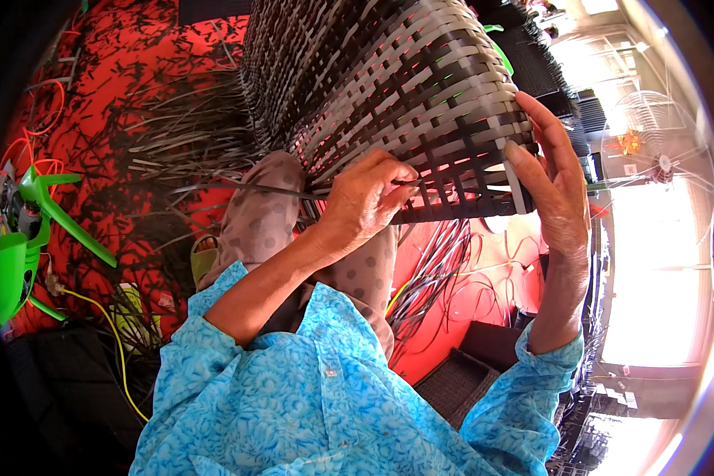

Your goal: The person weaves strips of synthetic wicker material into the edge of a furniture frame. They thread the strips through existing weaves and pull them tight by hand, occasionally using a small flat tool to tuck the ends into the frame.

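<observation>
A large woven panel of grey, brown and black flat strips stands over my knees, its near edge an open lattice. On the left of this lattice, my left hand is closed in a pinch on a thin dark strip. The strip trails out to the left across my knee. My right hand steadies the panel's right corner, thumb on the front face and index finger along the edge. Its other fingers are partly hidden.
Loose dark strips fan out on the red floor. A green tool-like object with a yellow cord lies left. More strips hang below the panel. A dark woven piece and a wire-caged fan are at right.
</observation>
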Available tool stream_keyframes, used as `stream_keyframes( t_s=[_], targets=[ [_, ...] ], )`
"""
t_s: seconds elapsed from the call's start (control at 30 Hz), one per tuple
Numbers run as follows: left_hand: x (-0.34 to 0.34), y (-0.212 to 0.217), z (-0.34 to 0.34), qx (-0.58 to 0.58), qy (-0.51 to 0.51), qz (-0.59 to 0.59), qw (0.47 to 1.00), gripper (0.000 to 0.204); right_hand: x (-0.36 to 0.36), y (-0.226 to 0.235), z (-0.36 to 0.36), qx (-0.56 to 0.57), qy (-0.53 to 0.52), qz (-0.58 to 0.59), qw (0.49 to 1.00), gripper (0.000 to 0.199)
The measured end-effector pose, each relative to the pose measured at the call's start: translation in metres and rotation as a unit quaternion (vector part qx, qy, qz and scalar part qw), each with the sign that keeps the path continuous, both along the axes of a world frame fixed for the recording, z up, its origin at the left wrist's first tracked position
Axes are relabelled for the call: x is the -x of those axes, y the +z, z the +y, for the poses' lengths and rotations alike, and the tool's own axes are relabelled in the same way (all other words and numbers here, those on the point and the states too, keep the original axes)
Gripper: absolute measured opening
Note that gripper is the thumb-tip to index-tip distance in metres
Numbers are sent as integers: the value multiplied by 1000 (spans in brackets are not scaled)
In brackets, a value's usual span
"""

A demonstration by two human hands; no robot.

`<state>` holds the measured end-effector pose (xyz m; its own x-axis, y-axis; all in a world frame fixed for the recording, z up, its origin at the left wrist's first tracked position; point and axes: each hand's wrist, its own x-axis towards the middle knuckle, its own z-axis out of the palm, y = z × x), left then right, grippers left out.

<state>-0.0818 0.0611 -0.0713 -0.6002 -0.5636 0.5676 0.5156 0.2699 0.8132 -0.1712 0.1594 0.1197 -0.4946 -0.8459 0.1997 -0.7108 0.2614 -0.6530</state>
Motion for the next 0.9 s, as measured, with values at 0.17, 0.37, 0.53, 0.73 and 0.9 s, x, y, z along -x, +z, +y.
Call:
stream_keyframes(
  t_s=[0.17,0.37,0.53,0.73,0.9],
  targets=[
    [4,4,-2,49,44,44,997,17,-3,2,-1,-2,2,-14,1000,48],
    [8,4,1,170,161,48,971,24,-2,-1,0,-2,13,27,1000,47],
    [12,6,2,189,205,58,959,27,0,-1,0,1,24,117,993,42],
    [15,5,2,150,120,26,981,34,-17,8,-1,-44,26,443,895,32],
    [18,4,4,138,133,46,980,35,-32,-1,-4,-68,18,580,812,26]
  ],
)
